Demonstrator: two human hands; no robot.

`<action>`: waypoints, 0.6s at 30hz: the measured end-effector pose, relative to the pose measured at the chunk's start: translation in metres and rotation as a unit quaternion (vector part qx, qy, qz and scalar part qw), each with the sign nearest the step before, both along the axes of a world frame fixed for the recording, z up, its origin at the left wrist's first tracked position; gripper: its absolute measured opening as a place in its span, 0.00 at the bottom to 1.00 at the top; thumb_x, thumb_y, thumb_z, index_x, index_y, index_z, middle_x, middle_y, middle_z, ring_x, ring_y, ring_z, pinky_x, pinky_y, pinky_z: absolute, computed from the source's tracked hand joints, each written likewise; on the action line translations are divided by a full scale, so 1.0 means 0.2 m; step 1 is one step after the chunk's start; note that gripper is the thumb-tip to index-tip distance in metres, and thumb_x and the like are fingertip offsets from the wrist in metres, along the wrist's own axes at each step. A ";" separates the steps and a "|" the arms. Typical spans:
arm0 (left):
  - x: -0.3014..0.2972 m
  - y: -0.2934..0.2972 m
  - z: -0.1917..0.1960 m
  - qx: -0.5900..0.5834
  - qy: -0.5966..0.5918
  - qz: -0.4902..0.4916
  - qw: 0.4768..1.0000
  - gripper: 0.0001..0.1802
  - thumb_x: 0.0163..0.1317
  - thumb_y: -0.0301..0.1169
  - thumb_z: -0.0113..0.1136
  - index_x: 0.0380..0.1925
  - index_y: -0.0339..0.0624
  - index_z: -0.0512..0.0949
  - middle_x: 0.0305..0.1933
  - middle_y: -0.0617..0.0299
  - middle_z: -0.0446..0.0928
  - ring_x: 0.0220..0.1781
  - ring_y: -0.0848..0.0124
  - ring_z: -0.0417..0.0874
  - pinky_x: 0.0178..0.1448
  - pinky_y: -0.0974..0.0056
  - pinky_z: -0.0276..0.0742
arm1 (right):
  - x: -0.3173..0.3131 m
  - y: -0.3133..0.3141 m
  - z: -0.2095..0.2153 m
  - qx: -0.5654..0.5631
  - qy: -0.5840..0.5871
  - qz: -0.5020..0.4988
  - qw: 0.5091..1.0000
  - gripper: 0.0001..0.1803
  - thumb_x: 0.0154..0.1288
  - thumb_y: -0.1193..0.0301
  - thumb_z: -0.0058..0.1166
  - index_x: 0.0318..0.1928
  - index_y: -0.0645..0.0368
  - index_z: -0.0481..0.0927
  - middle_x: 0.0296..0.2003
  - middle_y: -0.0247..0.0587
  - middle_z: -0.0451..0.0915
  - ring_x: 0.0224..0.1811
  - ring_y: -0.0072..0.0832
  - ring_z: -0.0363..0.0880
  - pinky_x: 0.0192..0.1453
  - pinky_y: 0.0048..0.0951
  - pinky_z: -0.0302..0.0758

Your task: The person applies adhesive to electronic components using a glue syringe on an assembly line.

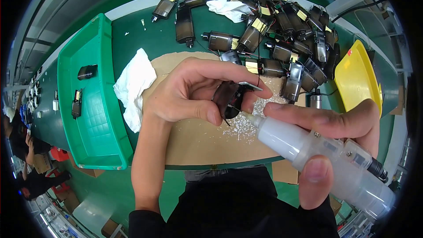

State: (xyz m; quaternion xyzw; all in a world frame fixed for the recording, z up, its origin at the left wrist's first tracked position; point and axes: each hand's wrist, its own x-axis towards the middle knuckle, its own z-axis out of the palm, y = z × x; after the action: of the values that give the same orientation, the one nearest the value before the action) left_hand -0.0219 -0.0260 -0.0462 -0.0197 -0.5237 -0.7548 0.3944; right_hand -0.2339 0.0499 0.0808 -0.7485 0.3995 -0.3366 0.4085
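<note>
My left hand [189, 92] is closed around a dark, smoky translucent housing [227, 99], with its open end and wires turned to the right. My right hand [335, 136] grips a thick, translucent white handheld tool [304, 145] that looks like an electric screwdriver. Its narrow tip points up and left and meets the lower edge of the housing; whether it touches I cannot tell. Under both hands lies a brown cardboard sheet [194, 145], strewn with many tiny pale bits [242, 130], perhaps small screws.
Many similar dark housings [286, 22] are heaped at the back right. On the left stands a green tray [94, 136] with two dark units inside. A crumpled white cloth [134, 88] lies beside it. To the right is a yellow tray [357, 79]. Another person [37, 172] works far left.
</note>
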 end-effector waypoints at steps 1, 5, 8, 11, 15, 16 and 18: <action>0.00 0.00 0.00 0.001 -0.009 0.001 1.000 0.38 0.49 0.34 0.73 0.58 0.27 0.68 0.55 0.44 0.75 0.46 0.67 0.78 0.47 0.68 0.74 | 0.00 0.01 -0.01 0.003 -0.024 -0.018 1.000 0.23 0.61 0.69 0.57 0.45 0.62 0.55 0.42 0.72 0.76 0.48 0.47 0.80 0.55 0.41 0.77; 0.00 0.01 -0.01 0.001 0.007 0.004 1.000 0.39 0.48 0.33 0.73 0.58 0.27 0.68 0.55 0.44 0.75 0.46 0.68 0.78 0.47 0.68 0.74 | 0.04 0.04 -0.05 0.007 -0.098 -0.066 0.993 0.24 0.61 0.67 0.57 0.45 0.62 0.55 0.40 0.72 0.77 0.47 0.48 0.81 0.53 0.42 0.79; 0.01 0.01 0.01 0.012 -0.004 -0.001 1.000 0.39 0.48 0.32 0.73 0.58 0.26 0.68 0.56 0.44 0.75 0.46 0.69 0.78 0.49 0.68 0.74 | 0.08 0.07 -0.05 0.027 -0.131 -0.138 0.981 0.24 0.61 0.65 0.57 0.44 0.63 0.56 0.38 0.72 0.77 0.46 0.48 0.81 0.52 0.42 0.80; 0.01 0.00 0.01 0.011 -0.007 -0.013 1.000 0.38 0.48 0.30 0.73 0.58 0.25 0.67 0.57 0.44 0.74 0.49 0.68 0.77 0.51 0.67 0.74 | 0.10 0.07 -0.08 0.014 -0.177 -0.163 0.971 0.24 0.61 0.65 0.57 0.44 0.63 0.56 0.38 0.73 0.77 0.44 0.48 0.82 0.52 0.41 0.80; 0.00 0.01 0.01 0.034 0.043 -0.011 0.998 0.35 0.50 0.23 0.69 0.59 0.27 0.67 0.57 0.45 0.73 0.51 0.67 0.77 0.54 0.66 0.75 | 0.14 0.07 -0.06 0.036 -0.183 -0.191 0.964 0.25 0.61 0.63 0.57 0.43 0.64 0.56 0.38 0.74 0.77 0.41 0.47 0.83 0.50 0.41 0.81; 0.00 0.02 0.02 0.047 0.071 -0.010 0.996 0.33 0.51 0.20 0.67 0.59 0.28 0.68 0.57 0.45 0.73 0.52 0.67 0.78 0.54 0.66 0.75 | 0.16 0.06 -0.06 0.032 -0.191 -0.202 0.960 0.24 0.61 0.63 0.56 0.43 0.64 0.57 0.37 0.73 0.77 0.40 0.46 0.83 0.49 0.40 0.81; 0.00 0.03 0.02 0.055 0.048 0.015 0.997 0.32 0.51 0.22 0.68 0.57 0.26 0.69 0.54 0.45 0.75 0.48 0.65 0.77 0.52 0.64 0.75 | 0.20 0.05 -0.11 -0.035 -0.174 -0.223 0.959 0.21 0.62 0.58 0.49 0.40 0.63 0.60 0.32 0.70 0.79 0.38 0.42 0.83 0.45 0.36 0.81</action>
State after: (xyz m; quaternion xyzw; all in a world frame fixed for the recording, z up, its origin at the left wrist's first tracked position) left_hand -0.0228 -0.0191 -0.0419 -0.0262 -0.4618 -0.7748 0.4309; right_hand -0.1946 0.0601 0.0588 -0.5847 0.4668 -0.5577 0.3595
